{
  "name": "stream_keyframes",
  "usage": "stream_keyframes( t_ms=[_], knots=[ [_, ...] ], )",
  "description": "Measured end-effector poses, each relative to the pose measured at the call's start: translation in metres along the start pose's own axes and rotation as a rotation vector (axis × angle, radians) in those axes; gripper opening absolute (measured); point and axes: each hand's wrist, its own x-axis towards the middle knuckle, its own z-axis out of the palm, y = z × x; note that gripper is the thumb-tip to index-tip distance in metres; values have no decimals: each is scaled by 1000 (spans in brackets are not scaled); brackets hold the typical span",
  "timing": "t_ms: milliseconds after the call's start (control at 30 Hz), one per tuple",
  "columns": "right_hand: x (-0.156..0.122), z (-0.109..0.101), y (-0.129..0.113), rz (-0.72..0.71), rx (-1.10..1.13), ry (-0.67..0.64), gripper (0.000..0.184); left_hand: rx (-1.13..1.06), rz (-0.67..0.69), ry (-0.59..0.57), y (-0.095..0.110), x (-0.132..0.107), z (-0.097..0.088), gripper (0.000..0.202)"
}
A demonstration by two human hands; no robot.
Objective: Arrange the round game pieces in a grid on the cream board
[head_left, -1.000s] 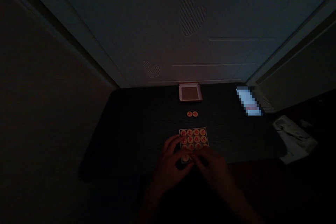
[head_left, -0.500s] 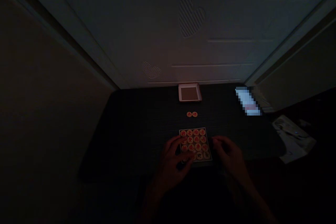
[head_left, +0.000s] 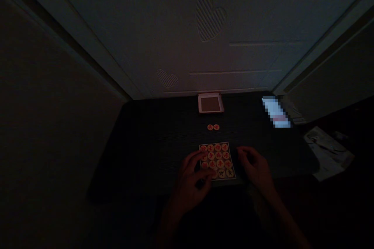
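Observation:
The scene is very dark. A small square tray (head_left: 217, 143) on a black table (head_left: 152, 151) holds several round pale game pieces with red marks (head_left: 217, 155). My left hand (head_left: 191, 179) rests on the tray's left edge, fingers curled over the lower-left pieces. My right hand (head_left: 254, 165) lies just right of the tray, fingers loosely bent, nothing seen in it. Two loose round pieces (head_left: 213, 127) lie side by side on the table beyond the tray.
An empty pale box lid (head_left: 210, 104) sits at the table's far edge by a white panelled door (head_left: 210, 46). A blurred white object (head_left: 276, 112) lies at the far right. Crumpled paper (head_left: 327, 151) lies off the table's right side.
My right hand moved off the tray's lower rows to the right side, uncovering the bottom pieces. My left hand stayed at the tray's left edge.

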Motion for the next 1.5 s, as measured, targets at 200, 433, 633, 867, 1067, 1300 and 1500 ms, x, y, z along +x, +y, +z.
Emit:
stream_keyframes(
  t_ms=[200,433,633,867,1067,1300,1500],
  knots=[
    [0,1,1,23,9,6,43,-3,-17,6,1,0,0,19],
    [0,1,3,45,0,-4,43,-9,-4,8,-1,1,2,16],
    [0,1,4,23,16,12,41,-58,-30,29,-3,-1,3,17],
    [20,1,3,-31,20,-70,38,-141,-37,147,-11,18,-11,20],
    [68,13,-6,-172,16,-123,37,-137,40,92,-38,94,-26,17],
    [105,31,-13,-311,-22,-137,30,10,105,-108,-76,152,-11,31],
    [125,44,-21,-413,-78,-134,24,83,137,-101,-82,151,-2,25]
  ],
)
